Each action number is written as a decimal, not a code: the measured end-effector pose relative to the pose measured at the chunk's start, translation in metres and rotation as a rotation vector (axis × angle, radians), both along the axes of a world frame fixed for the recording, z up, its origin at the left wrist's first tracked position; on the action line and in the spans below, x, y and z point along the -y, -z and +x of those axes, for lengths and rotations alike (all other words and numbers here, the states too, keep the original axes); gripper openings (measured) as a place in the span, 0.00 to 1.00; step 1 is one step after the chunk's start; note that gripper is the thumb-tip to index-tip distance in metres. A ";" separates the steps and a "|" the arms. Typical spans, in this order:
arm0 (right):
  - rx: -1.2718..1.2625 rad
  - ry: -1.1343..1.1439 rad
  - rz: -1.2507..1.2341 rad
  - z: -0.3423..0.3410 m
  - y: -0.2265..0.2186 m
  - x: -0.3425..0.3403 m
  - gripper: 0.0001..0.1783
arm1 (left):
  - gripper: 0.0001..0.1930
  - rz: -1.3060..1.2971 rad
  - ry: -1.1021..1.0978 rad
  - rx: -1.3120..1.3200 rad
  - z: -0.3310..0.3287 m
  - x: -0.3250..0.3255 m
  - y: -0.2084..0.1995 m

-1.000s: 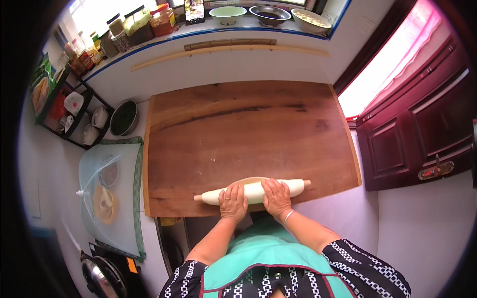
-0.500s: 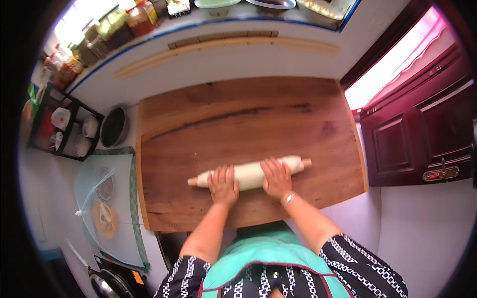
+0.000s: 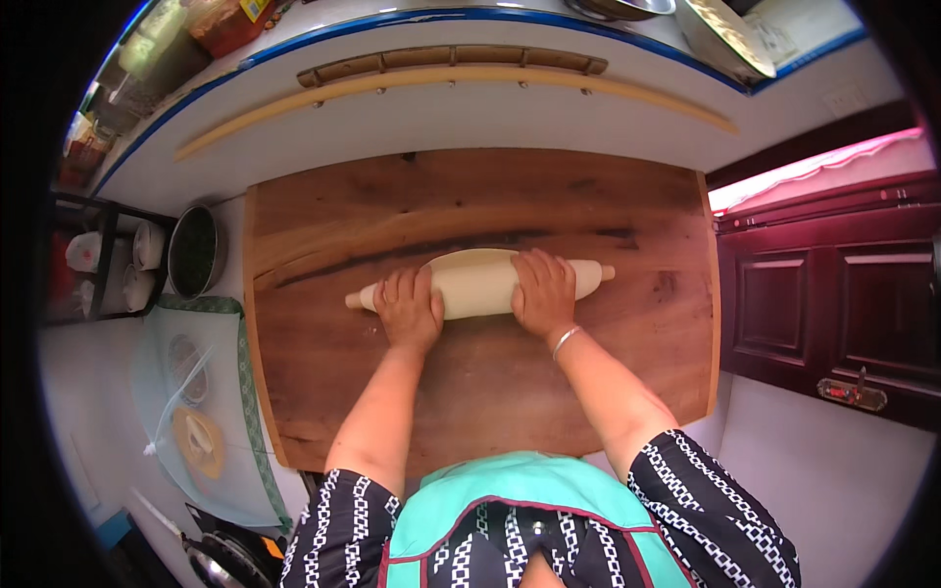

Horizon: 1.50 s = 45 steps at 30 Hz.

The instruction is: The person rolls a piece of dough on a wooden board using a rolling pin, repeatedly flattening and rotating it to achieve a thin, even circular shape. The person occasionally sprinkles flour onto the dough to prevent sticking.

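Note:
A sheet of pale dough (image 3: 477, 286) is wrapped around a wooden rolling pin (image 3: 609, 272) whose ends stick out on both sides. My left hand (image 3: 408, 306) lies over the left part of the roll, its fingers stretched across the top and the thumb along the dough. On the right part rests my right hand (image 3: 545, 292), fingers laid over the roll in the same way, with a silver bangle at the wrist. A loose flap of dough shows behind the roll, between the hands. Under it all is a large wooden board (image 3: 490, 392).
Left of the board stand a bowl of dark greens (image 3: 196, 252), a black rack (image 3: 113, 260) and a mesh food cover (image 3: 211, 392). A pan (image 3: 225, 561) is at the lower left. A long thin wooden stick (image 3: 451, 81) lies behind. A dark red door (image 3: 833, 294) is at right.
Both hands have moved away from me across the board, rolling the dough-wrapped pin toward the far side. A loose flap of dough now shows behind it. The head view has shifted too.

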State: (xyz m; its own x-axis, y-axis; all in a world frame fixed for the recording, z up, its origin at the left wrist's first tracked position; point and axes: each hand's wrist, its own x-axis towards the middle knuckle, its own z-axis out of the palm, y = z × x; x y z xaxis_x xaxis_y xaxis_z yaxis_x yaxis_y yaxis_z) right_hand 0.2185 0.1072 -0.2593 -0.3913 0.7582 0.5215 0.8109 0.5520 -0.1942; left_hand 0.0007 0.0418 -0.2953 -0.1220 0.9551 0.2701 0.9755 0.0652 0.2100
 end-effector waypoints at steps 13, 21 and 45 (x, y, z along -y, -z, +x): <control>-0.146 -0.089 -0.080 -0.008 0.026 -0.157 0.11 | 0.08 0.262 0.146 0.011 -0.039 -0.156 0.001; 0.145 0.059 -0.528 -0.012 0.014 -0.175 0.26 | 0.20 -0.112 -0.022 0.017 -0.047 -0.171 0.007; -0.042 0.178 -0.074 0.095 0.009 0.287 0.14 | 0.14 0.250 0.465 0.055 0.151 0.222 -0.020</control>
State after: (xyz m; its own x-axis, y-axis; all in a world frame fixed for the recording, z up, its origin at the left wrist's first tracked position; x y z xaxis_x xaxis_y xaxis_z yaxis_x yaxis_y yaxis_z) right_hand 0.3137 -0.1801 -0.2687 -0.2266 0.8505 0.4747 0.8846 0.3837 -0.2650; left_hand 0.1517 -0.1803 -0.2751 0.2790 0.8188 0.5018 0.8764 -0.4306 0.2154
